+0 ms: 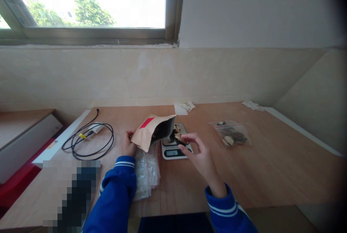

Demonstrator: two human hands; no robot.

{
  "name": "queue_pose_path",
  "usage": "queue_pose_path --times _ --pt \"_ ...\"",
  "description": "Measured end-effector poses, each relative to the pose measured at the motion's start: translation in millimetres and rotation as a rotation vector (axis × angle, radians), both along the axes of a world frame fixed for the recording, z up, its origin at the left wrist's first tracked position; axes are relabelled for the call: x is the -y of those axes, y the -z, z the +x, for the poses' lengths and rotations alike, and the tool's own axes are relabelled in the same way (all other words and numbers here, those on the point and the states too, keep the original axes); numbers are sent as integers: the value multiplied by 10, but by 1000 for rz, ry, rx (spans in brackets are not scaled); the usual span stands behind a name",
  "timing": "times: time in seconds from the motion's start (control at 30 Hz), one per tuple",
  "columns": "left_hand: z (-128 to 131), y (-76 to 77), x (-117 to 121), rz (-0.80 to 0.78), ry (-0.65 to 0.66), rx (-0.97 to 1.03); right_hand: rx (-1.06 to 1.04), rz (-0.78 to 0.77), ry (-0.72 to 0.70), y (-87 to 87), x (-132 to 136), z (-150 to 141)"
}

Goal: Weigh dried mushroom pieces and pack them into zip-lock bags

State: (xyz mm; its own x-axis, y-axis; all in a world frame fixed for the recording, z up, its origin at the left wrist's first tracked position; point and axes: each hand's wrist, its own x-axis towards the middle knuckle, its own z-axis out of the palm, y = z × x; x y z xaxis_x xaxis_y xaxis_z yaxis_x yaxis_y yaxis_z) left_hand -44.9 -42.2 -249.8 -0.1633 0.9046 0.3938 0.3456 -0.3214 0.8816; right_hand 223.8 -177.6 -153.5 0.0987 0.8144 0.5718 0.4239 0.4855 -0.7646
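My left hand (128, 144) grips the bottom end of a brown kraft paper bag (143, 133) with a red label. The bag is tilted on its side, and its open mouth faces right, beside a white digital kitchen scale (164, 152). Over the scale, my right hand (199, 153) pinches a tan and dark dried piece (179, 139) between thumb and fingers. More tan and black dried pieces (176, 130) show on the weighing plate, partly hidden by the bag and fingers. Their exact kind is unclear. Below the bag lies a stack of clear zip bags (146, 171).
A clear zip bag with dried pieces inside (234, 133) lies to the right. A coiled black cable (112, 141) with a white adapter (96, 128) is at the left. Crumpled white paper (188, 106) sits by the wall. A pixelated patch hides the lower left.
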Motion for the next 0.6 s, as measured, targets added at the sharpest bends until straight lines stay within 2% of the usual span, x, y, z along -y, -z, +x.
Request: queue_pose_path --times 0.13,0.23,0.43,0.53,0.6 --pt "-28 57 -25 12 -52 1 133 14 71 313 -151 -22" --pt "-36 81 -32 6 -51 -1 293 17 87 451 -301 -102" --pt "-24 62 -13 3 -38 19 595 4 135 599 -530 -175" --pt "-22 61 -11 -9 -45 23 635 8 180 627 -563 -174" --pt "-27 72 -17 -9 -47 16 592 8 214 571 -537 -180"
